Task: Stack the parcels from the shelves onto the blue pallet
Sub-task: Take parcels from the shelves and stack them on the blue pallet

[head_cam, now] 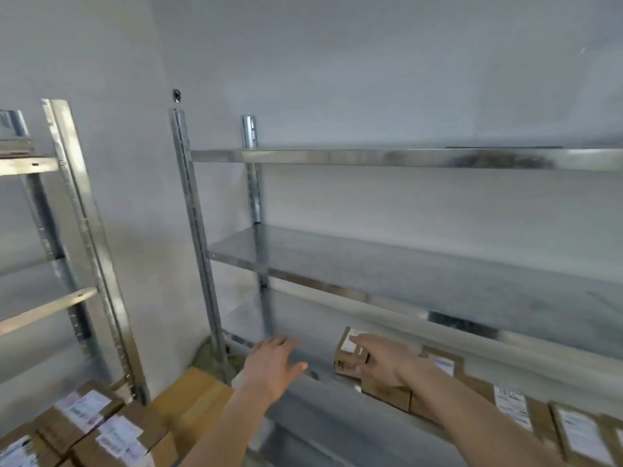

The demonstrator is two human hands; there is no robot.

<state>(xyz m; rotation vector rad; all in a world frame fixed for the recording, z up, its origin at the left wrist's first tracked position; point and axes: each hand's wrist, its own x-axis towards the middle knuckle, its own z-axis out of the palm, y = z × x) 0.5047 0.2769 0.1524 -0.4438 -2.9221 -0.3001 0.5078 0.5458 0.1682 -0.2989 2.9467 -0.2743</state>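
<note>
A small brown cardboard parcel (347, 360) with a white label sits on top of other parcels on the lower metal shelf (330, 409). My right hand (384, 360) reaches over it, fingers stretched across its top and thumb by its front face; a firm grip cannot be made out. My left hand (274, 364) hovers spread open to the left of the parcel, above the bare shelf, holding nothing. More labelled parcels (512, 404) lie in a row to the right on the same shelf. The blue pallet is out of view.
Stacked labelled boxes (97, 429) stand at the bottom left beside a second metal rack (84, 230). The middle shelf (404, 264) and top shelf (371, 158) of the rack in front hold nothing visible. A white wall stands behind.
</note>
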